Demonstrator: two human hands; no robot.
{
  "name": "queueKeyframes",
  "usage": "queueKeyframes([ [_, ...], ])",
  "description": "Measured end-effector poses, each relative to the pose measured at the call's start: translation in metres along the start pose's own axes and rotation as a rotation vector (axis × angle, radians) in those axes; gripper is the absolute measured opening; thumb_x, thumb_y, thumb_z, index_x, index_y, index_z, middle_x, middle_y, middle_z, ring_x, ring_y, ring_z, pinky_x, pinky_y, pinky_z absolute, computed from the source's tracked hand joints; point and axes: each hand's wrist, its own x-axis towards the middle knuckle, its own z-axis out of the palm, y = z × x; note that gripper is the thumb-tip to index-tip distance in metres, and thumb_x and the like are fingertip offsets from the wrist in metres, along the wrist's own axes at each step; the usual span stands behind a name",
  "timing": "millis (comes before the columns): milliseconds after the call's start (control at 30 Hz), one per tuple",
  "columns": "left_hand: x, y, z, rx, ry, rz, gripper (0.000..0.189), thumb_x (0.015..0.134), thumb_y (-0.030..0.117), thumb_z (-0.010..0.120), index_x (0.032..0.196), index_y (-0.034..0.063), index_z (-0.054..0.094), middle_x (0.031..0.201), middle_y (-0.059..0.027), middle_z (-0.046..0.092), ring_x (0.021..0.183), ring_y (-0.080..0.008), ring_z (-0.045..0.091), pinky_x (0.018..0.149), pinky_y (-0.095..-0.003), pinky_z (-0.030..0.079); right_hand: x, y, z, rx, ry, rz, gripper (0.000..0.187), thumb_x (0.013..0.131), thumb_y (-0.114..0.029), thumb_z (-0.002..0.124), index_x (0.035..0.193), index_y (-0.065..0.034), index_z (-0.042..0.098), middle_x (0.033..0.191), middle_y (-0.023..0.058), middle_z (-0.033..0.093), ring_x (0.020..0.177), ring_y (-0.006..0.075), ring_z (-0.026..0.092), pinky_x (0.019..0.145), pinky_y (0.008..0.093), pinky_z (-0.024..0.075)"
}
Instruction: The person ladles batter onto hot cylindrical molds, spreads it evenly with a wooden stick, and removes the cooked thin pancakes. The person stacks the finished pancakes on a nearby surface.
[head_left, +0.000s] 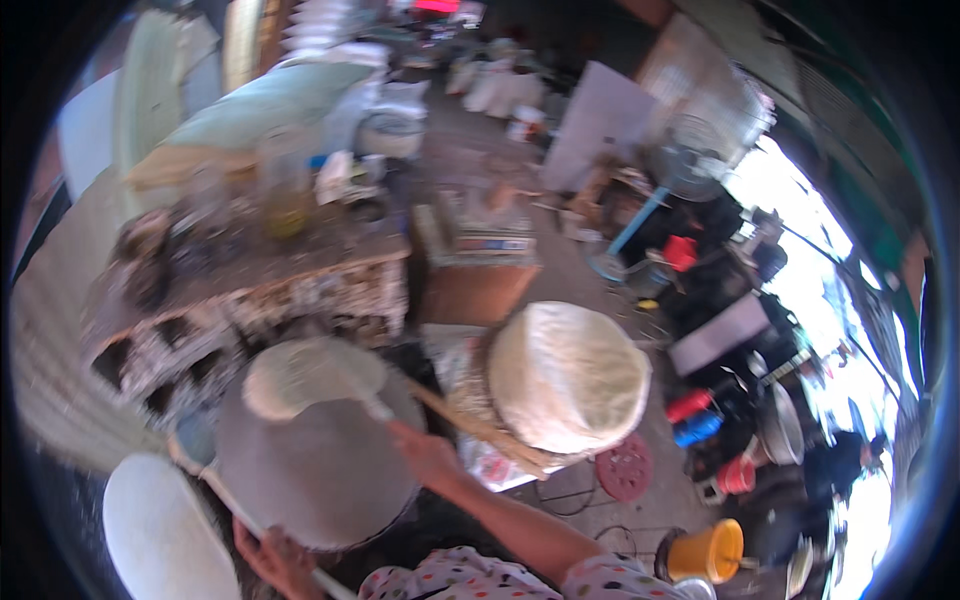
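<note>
A broad round griddle (322, 465) with a dull grey surface stands before me. A thin pale flatbread-like sheet (315, 375) lies across its far part; blur hides its exact edges. My right hand (427, 454) grips the pale handle (379, 407) of a tool whose far end reaches the sheet. At the griddle's near left edge, my left hand (277, 559) closes around a long pale rod (232, 502). That rod runs along the griddle's left side, toward a small bluish round thing (196, 437). Left of my left hand is a smooth white oval board or pad (165, 525).
Right of the griddle, a cloth-covered round bundle (570, 375) sits near wooden sticks (480, 431). Behind the griddle rises a rough brick ledge (322, 289) bearing a plastic jar (285, 187). A yellow bucket (705, 551) and a pedestal fan (686, 161) stand at the right.
</note>
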Motion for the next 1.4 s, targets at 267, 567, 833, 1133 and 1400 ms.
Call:
queueKeyframes([
  [267,-0.021,0.056,0.03,0.174,-0.011,-0.07,0.057,0.095,0.029,0.055,0.142,0.0055,0.032,0.104,-0.0111,0.057,0.079,-0.0172,0.058,0.058,-0.0251,0.05,-0.029,-0.025,0.019,-0.026,-0.064,-0.212,0.037,0.096,-0.028,0.05,0.132,-0.022,0.054,0.107,0.0196,0.066,0.099,0.04,0.063,0.083,0.0475,0.0509],
  [567,-0.017,0.051,0.023,0.113,-0.093,-0.1,0.057,0.093,0.026,0.056,0.139,0.0028,0.032,0.092,-0.0061,0.058,0.069,-0.0102,0.052,0.048,-0.0207,0.04,0.038,0.014,0.042,0.182,-0.011,-0.358,0.037,0.095,-0.027,0.055,0.131,-0.0159,0.056,0.107,0.0174,0.067,0.098,0.037,0.065,0.083,0.0433,0.0506],
  [833,0.003,0.003,-0.018,-0.243,0.173,-0.206,0.046,0.101,0.021,0.046,0.145,0.0208,0.032,0.074,0.0009,0.047,0.045,-0.0057,0.034,0.035,-0.0203,0.03,0.024,-0.026,0.013,0.072,0.05,-0.258,0.031,0.095,-0.022,0.051,0.124,-0.0159,0.063,0.103,0.0207,0.067,0.095,0.0382,0.065,0.082,0.0455,0.0501],
  [1133,-0.021,0.045,-0.005,-0.185,0.047,-0.13,0.046,0.1,0.017,0.05,0.142,0.0184,0.03,0.08,-0.002,0.049,0.049,-0.0049,0.04,0.039,-0.0186,0.033,-0.029,-0.017,0.006,-0.032,-0.101,-0.418,0.032,0.094,-0.017,0.057,0.125,-0.0095,0.062,0.112,0.0182,0.067,0.103,0.0286,0.067,0.084,0.0345,0.0516],
  [1400,-0.049,0.045,-0.008,-0.224,0.139,-0.113,0.044,0.101,0.016,0.049,0.14,0.0177,0.028,0.078,-0.0011,0.047,0.05,-0.0049,0.038,0.04,-0.0191,0.032,0.032,-0.007,0.02,0.105,-0.236,-0.407,0.038,0.094,-0.017,0.059,0.13,-0.0064,0.058,0.113,0.014,0.069,0.102,0.0159,0.065,0.087,0.0298,0.0502],
])
